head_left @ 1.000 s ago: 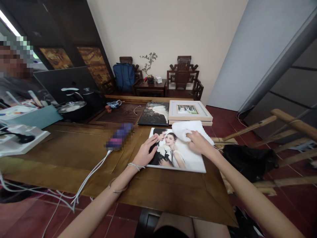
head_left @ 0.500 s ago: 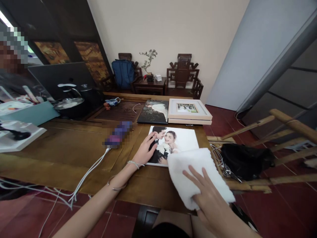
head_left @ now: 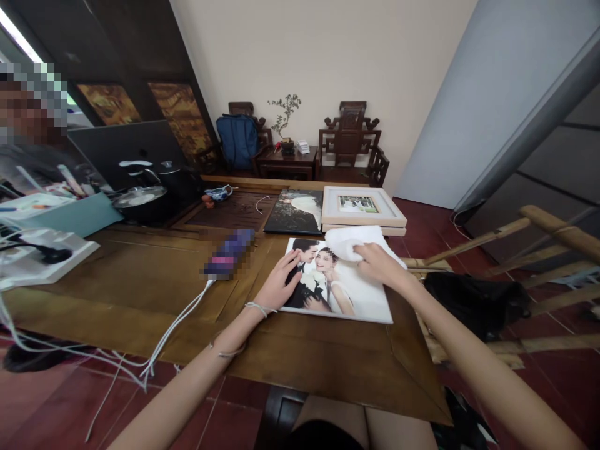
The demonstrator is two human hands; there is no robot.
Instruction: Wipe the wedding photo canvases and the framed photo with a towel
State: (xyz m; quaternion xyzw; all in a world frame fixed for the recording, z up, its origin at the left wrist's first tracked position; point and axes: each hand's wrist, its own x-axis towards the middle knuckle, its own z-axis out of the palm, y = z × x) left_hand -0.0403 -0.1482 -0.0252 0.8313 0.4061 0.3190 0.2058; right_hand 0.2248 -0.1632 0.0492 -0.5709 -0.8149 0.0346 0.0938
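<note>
A wedding photo print (head_left: 360, 294) of a couple lies flat on the wooden table (head_left: 140, 294). My left hand (head_left: 279, 284) rests flat on the print's left edge, fingers stretched out, pinning it down. My right hand (head_left: 377, 262) presses a white cloth (head_left: 349, 240) onto the print's far right corner, fingers curled over the cloth.
Behind the print lie a dark photo print (head_left: 295, 212) and a stack of white frames (head_left: 363, 209). A blurred purple object (head_left: 229, 253) with white cables (head_left: 164, 337) lies at left. Pots (head_left: 140, 197), a teal box and a person are far left. A bamboo chair holding a black bag (head_left: 473, 300) stands right.
Half a second ago my right hand had the cloth spread at the print's near right corner; it has now moved back to the far corner. My left hand has stayed put.
</note>
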